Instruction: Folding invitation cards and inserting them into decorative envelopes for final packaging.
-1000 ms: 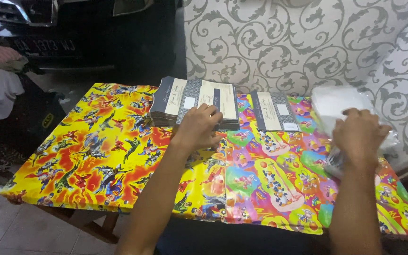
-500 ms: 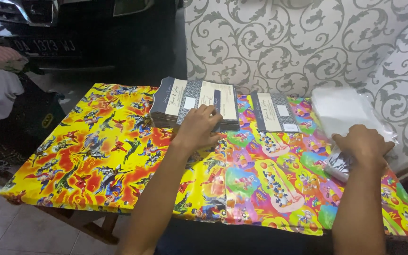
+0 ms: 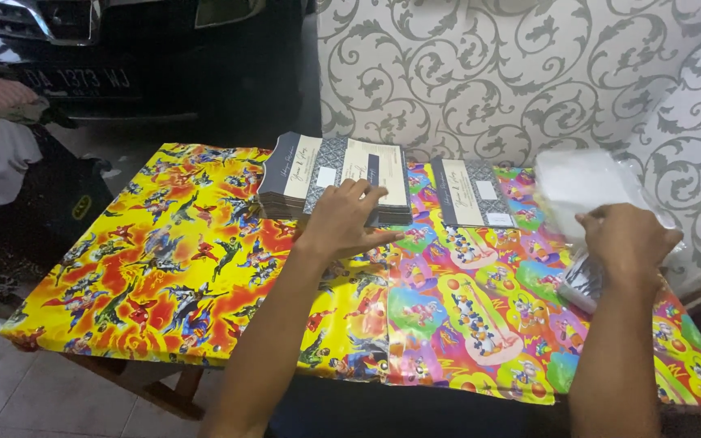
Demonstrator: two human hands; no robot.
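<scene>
At twelve o'clock on the tabletop (image 3: 204, 268), a stack of cards (image 3: 338, 174) is steadied under the left hand (image 3: 342, 219), fingers spread flat, nothing gripped. At three o'clock, clear plastic sleeves (image 3: 582, 182) are pinched by the curled right hand (image 3: 626, 239).

The left hand (image 3: 342, 219) covers the near edge of the stack of cards (image 3: 334, 174), so what its fingertips touch cannot be told. The plastic bags (image 3: 582, 191) beyond the right hand (image 3: 626, 243) are blurred. A glossy packet (image 3: 582, 284) lies half hidden under that palm.
</scene>
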